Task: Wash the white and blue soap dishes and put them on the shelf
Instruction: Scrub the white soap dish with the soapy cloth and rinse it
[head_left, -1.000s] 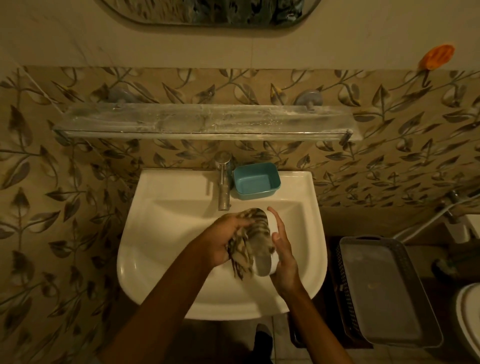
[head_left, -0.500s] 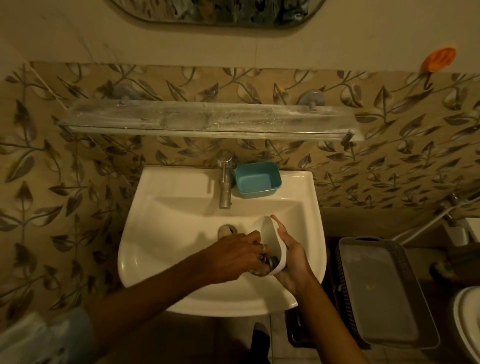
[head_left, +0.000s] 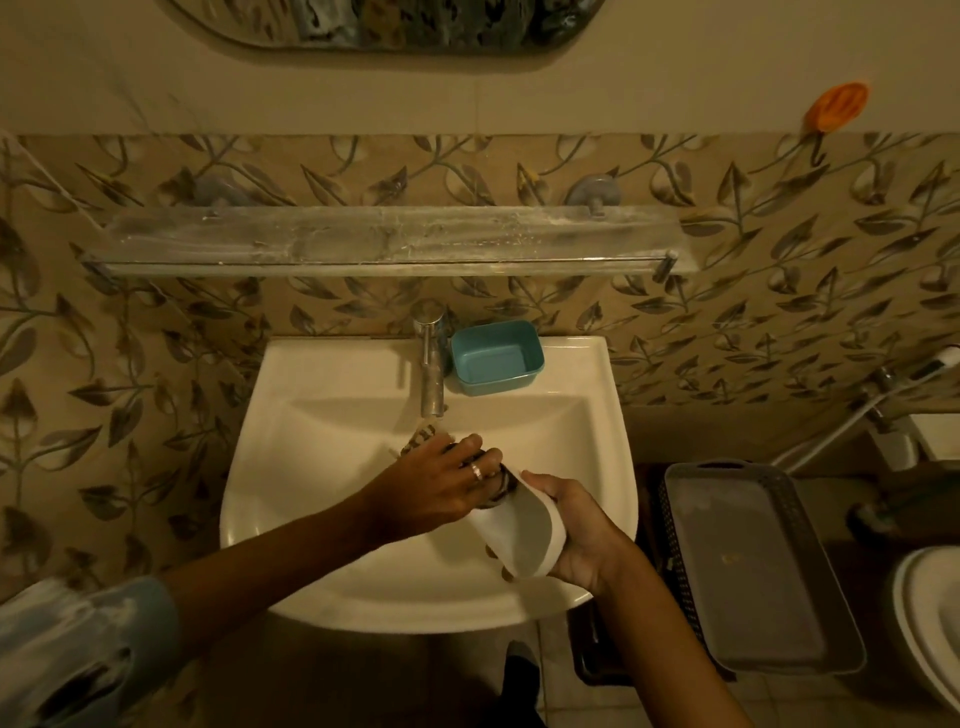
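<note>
Right hand (head_left: 582, 535) grips the white plastic soap dish (head_left: 524, 530), tilted over the white ceramic basin (head_left: 322, 467). Left hand (head_left: 441, 480) presses a striped cloth (head_left: 421, 435) into its open end, fingers closed on the cloth. Teal rectangular plastic soap dish (head_left: 496, 358) sits on basin ledge beside the steel tap (head_left: 431, 364). Glass wall shelf (head_left: 384, 239) above.

Leaf-patterned tiled wall (head_left: 156, 364), plain upper wall (head_left: 156, 88), mirror (head_left: 389, 23), pale floor tiles (head_left: 561, 675), dim warm light
</note>
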